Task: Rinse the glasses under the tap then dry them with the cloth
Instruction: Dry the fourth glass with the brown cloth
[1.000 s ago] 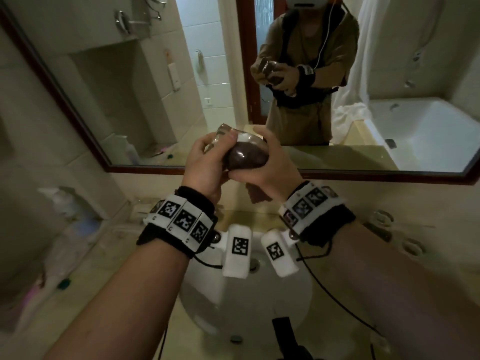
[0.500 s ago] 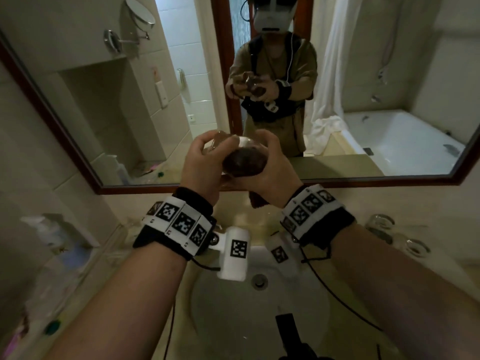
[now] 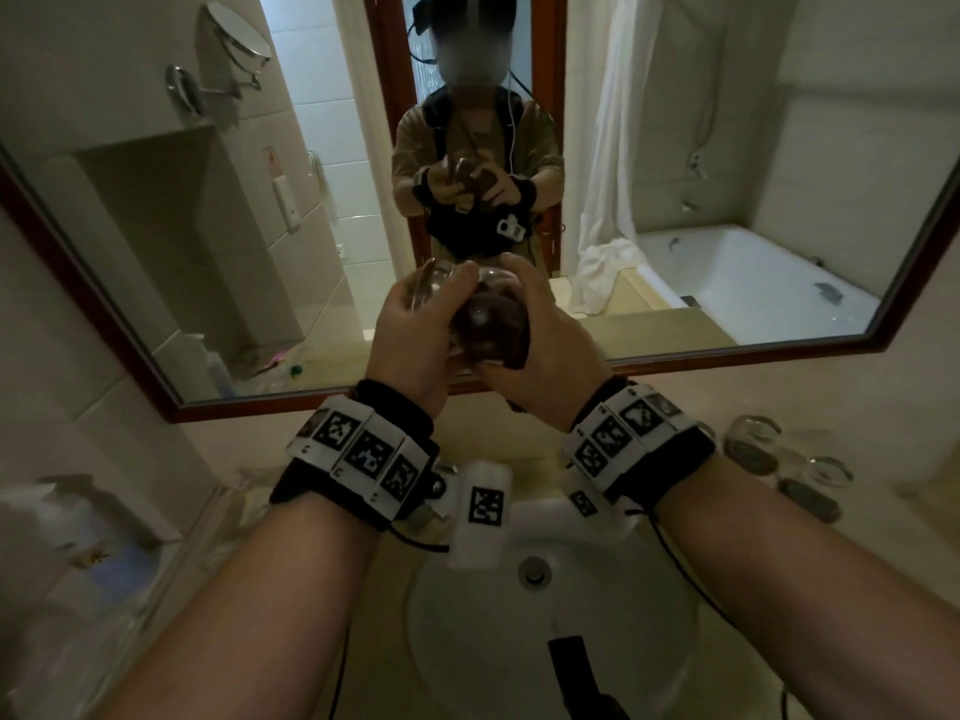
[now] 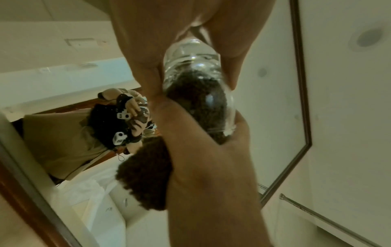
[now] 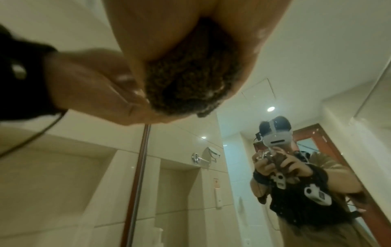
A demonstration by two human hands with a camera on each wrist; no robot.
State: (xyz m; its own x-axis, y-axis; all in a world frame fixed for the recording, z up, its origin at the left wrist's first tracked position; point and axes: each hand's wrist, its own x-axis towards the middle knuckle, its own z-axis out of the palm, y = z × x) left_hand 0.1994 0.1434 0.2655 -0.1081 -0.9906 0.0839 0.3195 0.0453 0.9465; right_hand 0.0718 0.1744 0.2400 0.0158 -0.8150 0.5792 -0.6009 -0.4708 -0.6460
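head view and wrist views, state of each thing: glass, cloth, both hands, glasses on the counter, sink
glass: held up above the sink, dark cloth stuffed inside
cloth: pushed into the glass, a tail hanging out below
left hand: grips the glass
right hand: grips the cloth at the glass mouth
glasses on the counter: standing at the right
sink: no water visibly running

The glass (image 3: 441, 285) is clear and colourless; the cloth (image 3: 493, 324) stuffed in it is dark brown, nubbly. Both wristbands (image 3: 363, 454) are black with white tiles bearing black-and-white square codes. At six o'clock the basin (image 3: 467, 641) is white; at twelve, the mirror frame (image 3: 270, 407) is reddish brown.
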